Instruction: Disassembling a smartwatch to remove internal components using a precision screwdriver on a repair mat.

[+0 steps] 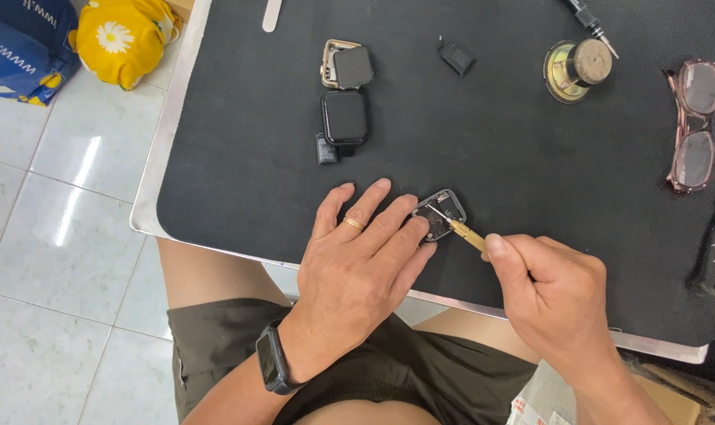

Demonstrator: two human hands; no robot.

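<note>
i read this as the probing step: my left hand (357,260) lies flat on the black mat (239,181), fingers spread, fingertips pinning the opened smartwatch case (439,214) near the mat's front edge. my right hand (558,303) has its fingers clamped on a brass-tipped tool (461,230), tip inside the case. the next move likely calls for a steady, light touch. the case looks silvery, rounded, internals exposed.

Three smartwatch bodies on the mat: one opened case (439,213), one black-screened (345,117), one gold-framed (343,64). One pair of glasses (694,124). Two hands, left (356,264) and right (554,295).
</note>
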